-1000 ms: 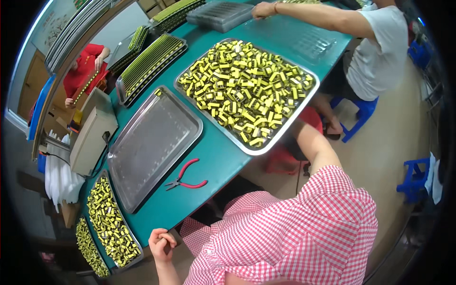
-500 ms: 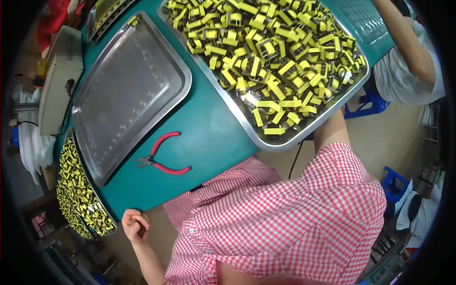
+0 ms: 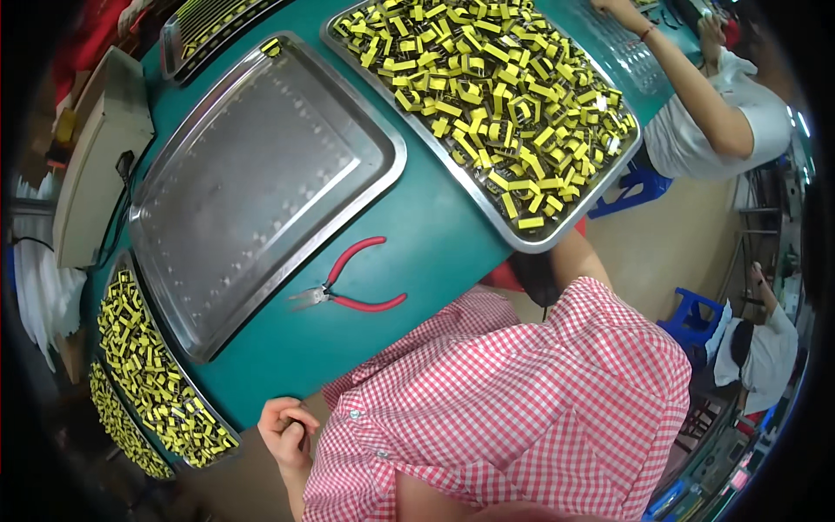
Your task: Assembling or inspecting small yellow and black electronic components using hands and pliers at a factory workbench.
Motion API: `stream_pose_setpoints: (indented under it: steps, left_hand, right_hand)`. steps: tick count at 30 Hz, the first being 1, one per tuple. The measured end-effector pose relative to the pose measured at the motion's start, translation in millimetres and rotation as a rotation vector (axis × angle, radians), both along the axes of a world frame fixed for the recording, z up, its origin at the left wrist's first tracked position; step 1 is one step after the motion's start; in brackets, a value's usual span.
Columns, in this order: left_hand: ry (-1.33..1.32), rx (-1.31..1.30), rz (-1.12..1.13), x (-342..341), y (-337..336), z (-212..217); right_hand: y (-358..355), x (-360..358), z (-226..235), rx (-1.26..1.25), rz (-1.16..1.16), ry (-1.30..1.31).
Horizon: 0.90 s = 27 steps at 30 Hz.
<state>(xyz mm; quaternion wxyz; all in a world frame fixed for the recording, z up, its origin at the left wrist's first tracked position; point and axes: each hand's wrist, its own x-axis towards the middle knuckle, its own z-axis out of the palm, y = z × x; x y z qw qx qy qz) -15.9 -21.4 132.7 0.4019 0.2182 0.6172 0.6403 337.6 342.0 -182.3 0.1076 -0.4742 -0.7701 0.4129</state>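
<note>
My left hand [image 3: 289,431] hangs beside the table's front edge, its fingers loosely curled, with nothing visible in them. My right forearm [image 3: 584,264] reaches up toward the near corner of a full metal tray [image 3: 489,202], and its hand is hidden beneath that corner. Small transformers [image 3: 522,113], yellow-taped with dark cores and metal pins, fill this tray. Red-handled cutting pliers [image 3: 352,283] lie with handles spread on the green table [image 3: 435,235], beyond my left hand. Left of them rests a shallow metal tray [image 3: 252,191] with a yellow part [image 3: 271,48] at its far corner.
Two more heaped trays of yellow parts [image 3: 156,374] stand at the lower left. A beige box-shaped device [image 3: 104,157] with a black cable stands at the left. Another tray [image 3: 209,35] holds rows of parts. At the right sits a co-worker [image 3: 722,122]; a blue stool [image 3: 694,320] is farther back.
My view has shifted, so the table and pliers appear farther right. My left hand stays curled near the table edge. Something dark and red now shows beneath the full tray beside my right forearm.
</note>
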Motion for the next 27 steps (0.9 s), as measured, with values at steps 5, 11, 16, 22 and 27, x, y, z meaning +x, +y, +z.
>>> stream_pose_setpoints:
  steps: [5, 11, 16, 22, 27]
  left_hand:
    - [-0.048, -0.118, -0.108, -11.4, -4.9, 6.7]
    - [-0.281, -0.088, -0.157, -26.1, -8.5, 16.7]
    - [-0.317, -0.154, -0.106, -20.8, 4.2, 21.3]
    - [-0.286, -0.195, -0.045, -10.4, 8.6, 27.3]
    - [-0.259, -0.182, 0.125, 0.5, 14.5, 30.4]
  right_hand:
    - [-29.3, 30.5, 32.9, 0.043, -0.03, -0.105]
    - [-40.8, 26.5, 47.3, 0.071, 0.007, -0.151]
    - [18.0, -17.8, 43.1, 0.144, 0.12, -0.139]
    - [58.7, 3.9, 68.8, 0.217, 0.167, -0.212]
    - [86.2, 28.7, 106.1, 0.301, 0.107, -0.252]
